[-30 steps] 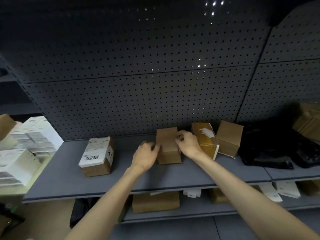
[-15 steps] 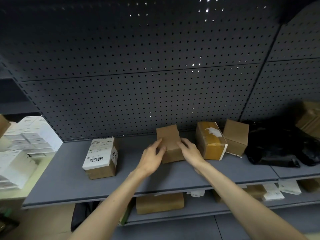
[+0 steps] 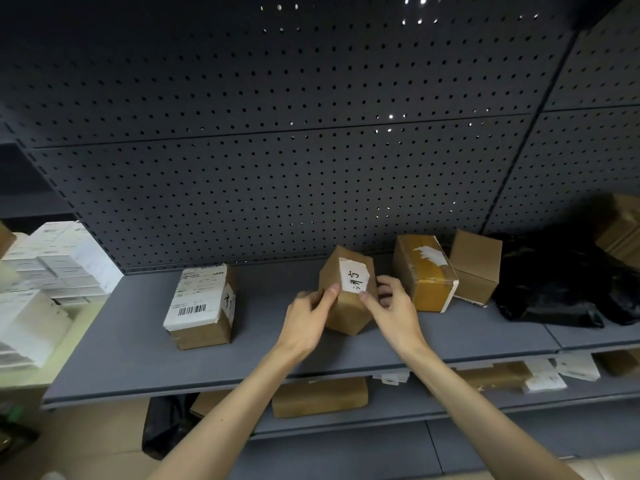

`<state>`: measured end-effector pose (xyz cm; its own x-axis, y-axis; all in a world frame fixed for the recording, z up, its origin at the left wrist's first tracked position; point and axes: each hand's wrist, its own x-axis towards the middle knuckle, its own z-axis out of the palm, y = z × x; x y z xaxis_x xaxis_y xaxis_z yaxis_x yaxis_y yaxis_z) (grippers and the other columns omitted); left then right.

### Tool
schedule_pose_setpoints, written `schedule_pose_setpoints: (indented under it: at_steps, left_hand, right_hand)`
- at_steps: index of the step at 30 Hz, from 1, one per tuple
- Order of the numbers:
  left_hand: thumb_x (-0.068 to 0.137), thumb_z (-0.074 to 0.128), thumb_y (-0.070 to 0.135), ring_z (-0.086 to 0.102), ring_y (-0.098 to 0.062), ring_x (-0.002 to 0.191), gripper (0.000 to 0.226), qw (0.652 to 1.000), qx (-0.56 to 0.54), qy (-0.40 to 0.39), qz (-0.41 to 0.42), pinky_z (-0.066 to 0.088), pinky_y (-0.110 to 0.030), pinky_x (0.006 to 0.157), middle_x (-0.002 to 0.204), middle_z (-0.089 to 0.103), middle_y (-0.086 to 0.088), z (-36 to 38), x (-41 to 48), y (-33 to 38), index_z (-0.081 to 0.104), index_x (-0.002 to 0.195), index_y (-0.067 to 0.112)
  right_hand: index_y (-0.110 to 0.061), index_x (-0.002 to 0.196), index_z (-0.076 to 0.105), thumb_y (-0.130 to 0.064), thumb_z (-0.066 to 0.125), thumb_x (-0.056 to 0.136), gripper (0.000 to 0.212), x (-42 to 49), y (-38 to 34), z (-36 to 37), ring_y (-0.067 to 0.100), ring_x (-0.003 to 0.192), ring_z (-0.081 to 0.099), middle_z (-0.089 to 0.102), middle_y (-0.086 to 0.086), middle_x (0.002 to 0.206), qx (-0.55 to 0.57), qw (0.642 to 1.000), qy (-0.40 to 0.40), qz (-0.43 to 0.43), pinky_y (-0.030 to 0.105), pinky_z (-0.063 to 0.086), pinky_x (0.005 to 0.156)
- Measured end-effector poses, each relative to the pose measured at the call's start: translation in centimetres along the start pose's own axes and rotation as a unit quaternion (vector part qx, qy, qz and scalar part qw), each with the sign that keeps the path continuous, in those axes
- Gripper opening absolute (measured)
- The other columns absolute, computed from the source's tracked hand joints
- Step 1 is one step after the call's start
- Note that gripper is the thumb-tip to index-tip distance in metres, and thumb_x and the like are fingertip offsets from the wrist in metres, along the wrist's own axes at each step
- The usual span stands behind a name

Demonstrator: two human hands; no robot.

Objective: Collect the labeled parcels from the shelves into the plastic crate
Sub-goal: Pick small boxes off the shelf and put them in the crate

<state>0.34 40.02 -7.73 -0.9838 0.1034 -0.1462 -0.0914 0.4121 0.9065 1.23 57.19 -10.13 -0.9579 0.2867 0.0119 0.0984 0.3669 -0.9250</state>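
Note:
A small brown cardboard parcel (image 3: pixel 344 308) with a white handwritten label is tilted up off the grey shelf (image 3: pixel 138 348), label facing me. My left hand (image 3: pixel 308 320) grips its left side and my right hand (image 3: pixel 391 306) grips its right side. To the left stands a brown parcel (image 3: pixel 202 306) with a white barcode label on top. To the right lie a taped box (image 3: pixel 424 271) with a torn white label and a plain brown box (image 3: pixel 476 265). The plastic crate is not in view.
Black plastic bags (image 3: pixel 561 285) lie at the shelf's right end, with a brown box (image 3: pixel 620 226) behind them. White boxes (image 3: pixel 52 268) are stacked at the far left. A lower shelf holds a flat brown parcel (image 3: pixel 318 396) and white-labelled packets (image 3: pixel 543 375). A perforated back panel rises behind.
Both hands have turned and tipped the small brown parcel up from the shelf, so its white handwritten label now faces me. The other parcels have not moved.

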Motion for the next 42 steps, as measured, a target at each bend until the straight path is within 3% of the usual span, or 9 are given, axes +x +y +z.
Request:
schedule_pose_setpoints:
  at_steps: [5, 8, 10, 13, 18, 23, 30, 37, 42]
  left_hand:
    - [0.101, 0.051, 0.051, 0.06, -0.008, 0.106, 0.049, 1.0, -0.007, -0.02, -0.016, 0.043, -0.022, 0.086, 0.121, 0.069, 0.003, 0.4, 0.2, -1.0, 0.066, 0.129, 0.014]
    - [0.104, 0.048, 0.046, 0.059, -0.011, 0.12, 0.043, 0.999, -0.037, -0.023, -0.01, 0.047, -0.032, 0.105, 0.135, 0.065, 0.003, 0.2, 0.6, -1.8, 0.058, 0.139, 0.022]
    - [0.104, 0.045, 0.047, 0.051, -0.012, 0.133, 0.044, 0.999, -0.048, -0.022, -0.001, 0.042, -0.041, 0.113, 0.147, 0.054, 0.01, -0.2, 0.8, -2.3, 0.045, 0.148, 0.037]
    - [0.107, 0.041, 0.04, 0.042, -0.012, 0.142, 0.04, 0.998, -0.064, -0.012, 0.01, 0.039, -0.051, 0.115, 0.154, 0.043, 0.02, -1.2, 1.5, -3.6, 0.042, 0.138, 0.065]
    - [0.109, 0.041, 0.027, 0.043, -0.013, 0.141, 0.038, 0.997, -0.07, 0.023, -0.012, 0.03, -0.039, 0.121, 0.148, 0.053, 0.007, -3.2, 1.7, -4.1, 0.051, 0.145, 0.035]
    - [0.101, 0.046, 0.057, 0.051, -0.018, 0.129, 0.058, 0.995, -0.046, 0.032, -0.077, 0.035, -0.031, 0.105, 0.135, 0.058, 0.001, -3.2, 0.9, -3.4, 0.055, 0.141, 0.017]
    - [0.103, 0.047, 0.049, 0.051, -0.015, 0.108, 0.05, 0.997, 0.003, 0.017, -0.081, 0.036, -0.026, 0.091, 0.12, 0.057, 0.0, -1.2, 0.2, -2.8, 0.058, 0.135, 0.013]
    - [0.101, 0.05, 0.051, 0.06, -0.016, 0.114, 0.05, 0.997, -0.002, 0.008, -0.077, 0.044, -0.03, 0.098, 0.127, 0.067, -0.001, -1.1, 0.6, -3.3, 0.064, 0.131, 0.014]
    - [0.104, 0.049, 0.045, 0.056, -0.012, 0.114, 0.042, 0.999, 0.004, -0.005, -0.051, 0.038, -0.025, 0.094, 0.122, 0.066, 0.004, -1.3, 0.3, -2.6, 0.065, 0.131, 0.016]
  right_hand:
    - [-0.014, 0.135, 0.055, -0.031, 0.067, 0.093, 0.047, -0.6, 0.1, 0.2, 0.006, 0.091, 0.057, 0.054, 0.001, 0.115, -0.015, 1.0, -0.012, -0.016, 0.01, 0.044, 0.068]
    - [-0.016, 0.133, 0.058, -0.03, 0.057, 0.099, 0.037, -0.9, 0.3, -0.1, 0.002, 0.096, 0.057, 0.057, -0.001, 0.116, -0.012, 0.999, -0.034, -0.01, 0.006, 0.042, 0.071]
    - [-0.017, 0.131, 0.06, -0.031, 0.052, 0.102, 0.033, -0.8, 0.7, -0.2, 0.01, 0.106, 0.059, 0.061, 0.0, 0.119, -0.009, 0.999, -0.049, 0.001, 0.014, 0.043, 0.08]
    - [-0.014, 0.13, 0.059, -0.032, 0.052, 0.101, 0.034, -0.3, 1.4, -0.2, 0.018, 0.111, 0.061, 0.064, 0.004, 0.119, 0.006, 0.997, -0.066, 0.043, 0.029, 0.048, 0.094]
    - [-0.011, 0.118, 0.063, -0.03, 0.055, 0.1, 0.027, 0.7, 1.5, 0.7, 0.015, 0.091, 0.068, 0.069, 0.005, 0.11, 0.064, 0.99, -0.08, 0.1, 0.034, 0.054, 0.089]
    - [-0.021, 0.107, 0.065, -0.032, 0.059, 0.098, 0.015, 0.3, 0.5, 1.8, 0.014, 0.101, 0.066, 0.07, -0.003, 0.105, 0.088, 0.987, -0.111, 0.076, 0.038, 0.053, 0.096]
    - [-0.025, 0.109, 0.061, -0.037, 0.067, 0.092, 0.022, -0.4, 1.4, 0.4, 0.012, 0.102, 0.064, 0.067, -0.007, 0.104, 0.062, 0.99, -0.107, 0.072, 0.033, 0.053, 0.095]
    - [-0.025, 0.112, 0.06, -0.037, 0.065, 0.094, 0.022, 0.0, 1.4, 0.1, 0.016, 0.105, 0.066, 0.069, -0.001, 0.11, 0.053, 0.988, -0.123, 0.082, 0.035, 0.052, 0.098]
    - [-0.024, 0.12, 0.059, -0.038, 0.067, 0.092, 0.032, 0.4, 1.4, -0.2, 0.015, 0.111, 0.062, 0.067, 0.0, 0.118, 0.047, 0.986, -0.131, 0.09, 0.039, 0.048, 0.104]
